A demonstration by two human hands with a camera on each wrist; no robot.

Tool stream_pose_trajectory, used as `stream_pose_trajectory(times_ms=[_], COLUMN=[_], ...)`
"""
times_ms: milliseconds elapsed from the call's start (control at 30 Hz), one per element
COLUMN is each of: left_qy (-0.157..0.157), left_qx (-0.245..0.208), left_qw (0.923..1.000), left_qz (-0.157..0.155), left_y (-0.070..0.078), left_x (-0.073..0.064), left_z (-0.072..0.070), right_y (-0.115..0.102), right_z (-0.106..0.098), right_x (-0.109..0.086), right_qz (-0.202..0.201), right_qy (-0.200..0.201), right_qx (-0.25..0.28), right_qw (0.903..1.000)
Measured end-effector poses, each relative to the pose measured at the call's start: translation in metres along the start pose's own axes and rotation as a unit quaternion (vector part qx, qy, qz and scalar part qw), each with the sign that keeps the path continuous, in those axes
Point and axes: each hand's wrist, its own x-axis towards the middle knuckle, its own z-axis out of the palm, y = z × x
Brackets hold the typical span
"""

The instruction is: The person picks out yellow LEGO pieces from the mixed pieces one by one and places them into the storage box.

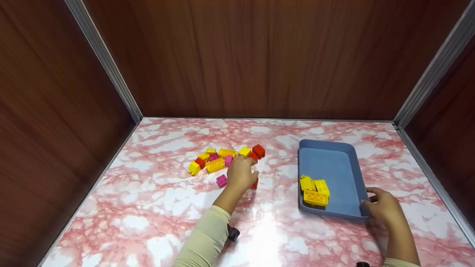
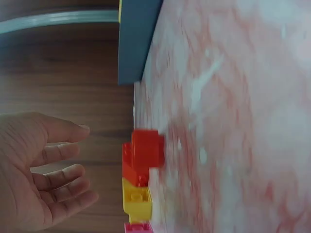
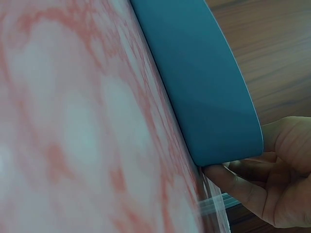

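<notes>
My left hand (image 1: 240, 173) hovers over the near right side of a loose group of toy building bricks, holding nothing, its fingers loosely bent. In the left wrist view, the palm (image 2: 24, 170) is apart from a red brick (image 2: 146, 148) and a yellow brick (image 2: 137, 200). The hand partly hides another red brick (image 1: 255, 183) beside it. My right hand (image 1: 386, 205) grips the near right corner of a blue-grey tray (image 1: 358, 178), with thumb and fingers about its wall. Several yellow bricks (image 1: 315, 197) lie in the tray's near left corner.
More bricks spread across the left part of the marbled table (image 1: 148, 207), among them a pink brick (image 1: 221, 180), a yellow brick (image 1: 194, 168) and a red brick (image 1: 258, 150). Brown wood-grain panels (image 1: 259, 59) with metal edging enclose the back and sides.
</notes>
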Motion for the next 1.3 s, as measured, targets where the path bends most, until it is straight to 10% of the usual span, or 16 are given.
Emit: stream_pose_trajectory(times_ms=[767,1300], left_qy=[-0.051,-0.039], left_qx=[0.049,0.103], left_qw=[0.9952,0.9928], left_qz=[-0.068,-0.048], left_y=[-0.032,-0.036], left_x=[0.039,0.036], left_z=[0.024,0.035], right_y=[0.002,0.001], right_z=[-0.001,0.002], right_x=[0.0,-0.003], right_qz=[-0.013,-0.014], right_qy=[-0.001,0.011], right_qx=[-0.009,0.003], right_qw=[0.9999,0.9998])
